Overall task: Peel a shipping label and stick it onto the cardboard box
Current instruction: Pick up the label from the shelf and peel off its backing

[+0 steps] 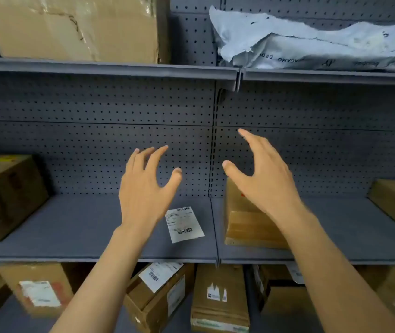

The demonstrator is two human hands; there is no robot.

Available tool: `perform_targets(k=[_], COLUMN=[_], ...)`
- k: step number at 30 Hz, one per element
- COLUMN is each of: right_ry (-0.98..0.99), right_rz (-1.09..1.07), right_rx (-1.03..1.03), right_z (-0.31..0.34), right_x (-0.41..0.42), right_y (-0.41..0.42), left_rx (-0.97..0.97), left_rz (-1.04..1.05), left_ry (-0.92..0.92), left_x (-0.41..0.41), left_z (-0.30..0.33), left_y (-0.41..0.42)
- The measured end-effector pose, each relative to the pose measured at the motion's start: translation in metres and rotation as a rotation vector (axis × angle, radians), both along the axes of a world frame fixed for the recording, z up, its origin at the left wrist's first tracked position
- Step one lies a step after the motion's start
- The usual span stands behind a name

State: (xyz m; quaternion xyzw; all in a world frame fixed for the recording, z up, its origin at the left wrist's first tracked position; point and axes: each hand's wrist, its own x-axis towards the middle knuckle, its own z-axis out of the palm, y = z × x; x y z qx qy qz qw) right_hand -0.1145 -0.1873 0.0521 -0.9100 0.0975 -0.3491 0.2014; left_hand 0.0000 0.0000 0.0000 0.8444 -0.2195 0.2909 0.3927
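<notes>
Cardboard box [247,222] beside shipping label [184,224] — both hands raised, empty.

We see our left grip [143,188] and right grip [266,179] bare, no gloves, rings or watch; both forearms are uncovered, with no sleeve showing.

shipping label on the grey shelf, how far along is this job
Done: nothing visibly. The white rectangular shipping label lies flat on the grey metal shelf, apart from the small brown cardboard box to its right. In hand: nothing; the left hand and right hand hover open above them. Left: pick up, peel, stick it on the box.
</notes>
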Motion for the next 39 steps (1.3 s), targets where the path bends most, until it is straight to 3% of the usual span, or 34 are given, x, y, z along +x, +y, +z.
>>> perform_targets(k=[17,23,26,30,33,39], right_ry=[0.227,0.488,0.641,0.776,0.872,0.827], right_rz=[0.193,0.237,0.201,0.125,0.114,0.108], right_rx=[0.093,0.199,0.184,0.143,0.11,0.126], right_z=[-0.069,-0.105,-0.136,-0.172,-0.191,-0.204], right_x=[0.13,0.167,0.178,0.184,0.185,0.18], right_y=[-0.031,-0.004,0.003,0.005,0.006,0.011], left_rx=[0.1,-0.197,-0.124,0.155,0.224,0.305], left_rz=[0.096,-0.103,-0.06,0.017,-0.029,-0.117], left_ry=[0.281,0.631,0.645,0.605,0.709,0.696], left_x=[0.09,0.116,0.12,0.124,0.12,0.116], left_z=[-0.066,-0.106,-0.124,-0.148,-0.157,-0.166], left_y=[-0.05,-0.052,-0.048,-0.046,-0.047,-0.052])
